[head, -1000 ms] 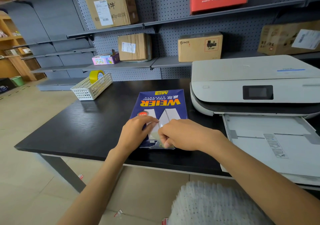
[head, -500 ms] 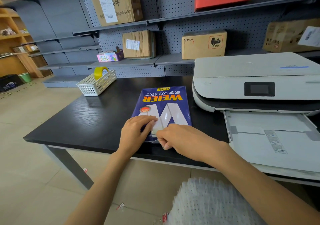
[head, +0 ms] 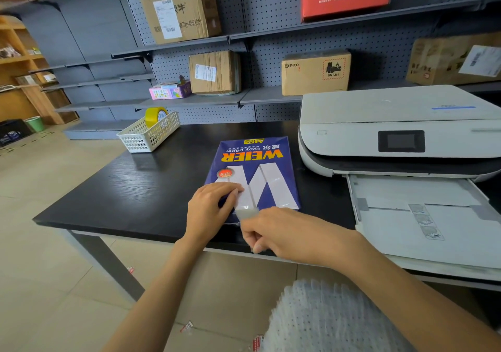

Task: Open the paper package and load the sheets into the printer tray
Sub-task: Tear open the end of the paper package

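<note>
Paper package flat on table, at 9 o'clock of printer tray. Left hand pressing it; right hand pinching tape strip. Package unopened; nothing loaded.

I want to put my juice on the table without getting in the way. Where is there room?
The widest bare patch of the black table lies left of the blue paper package, in front of the white basket. A smaller strip runs behind the package. It is crowded near the table's front edge, where the left hand and right hand work, and by the printer and its tray.
</note>
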Demonstrator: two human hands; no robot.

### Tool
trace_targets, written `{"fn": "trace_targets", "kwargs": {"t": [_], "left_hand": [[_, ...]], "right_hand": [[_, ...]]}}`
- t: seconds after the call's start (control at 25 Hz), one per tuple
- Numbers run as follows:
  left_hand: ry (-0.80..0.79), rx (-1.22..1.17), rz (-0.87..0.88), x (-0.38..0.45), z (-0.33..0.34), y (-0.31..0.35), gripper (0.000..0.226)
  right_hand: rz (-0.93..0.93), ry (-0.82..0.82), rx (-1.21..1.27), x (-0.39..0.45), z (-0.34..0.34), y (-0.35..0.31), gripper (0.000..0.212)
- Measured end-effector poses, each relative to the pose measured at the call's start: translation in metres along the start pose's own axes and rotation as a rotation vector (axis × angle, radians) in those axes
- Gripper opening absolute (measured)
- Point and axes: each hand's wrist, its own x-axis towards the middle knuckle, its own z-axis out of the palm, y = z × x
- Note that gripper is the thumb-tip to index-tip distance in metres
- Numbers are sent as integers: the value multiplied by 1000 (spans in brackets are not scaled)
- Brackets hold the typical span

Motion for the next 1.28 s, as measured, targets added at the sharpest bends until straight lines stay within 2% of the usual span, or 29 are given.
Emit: {"fn": "trace_targets", "kwargs": {"t": [0.24,0.52,0.92,1.08,1.28], "left_hand": [[-9,-32,52,-4,1,-2,25],[-21,-8,66,-11,-2,2,32],[0,-89,89,-39,-7,12,14],[-12,-66,64,-53,-8,9,28],[34,-30,59,-61,-8,11,38]], "right_hand": [[-47,-34,33,-7,6,-4,11],[-98,-116,76,-9,16,-14,11],[-112,-182,89,-11,41,-22,2],[-71,-183,138,-13,57,-21,4],[-118,-175,133,-18,67,-26,8]]}}
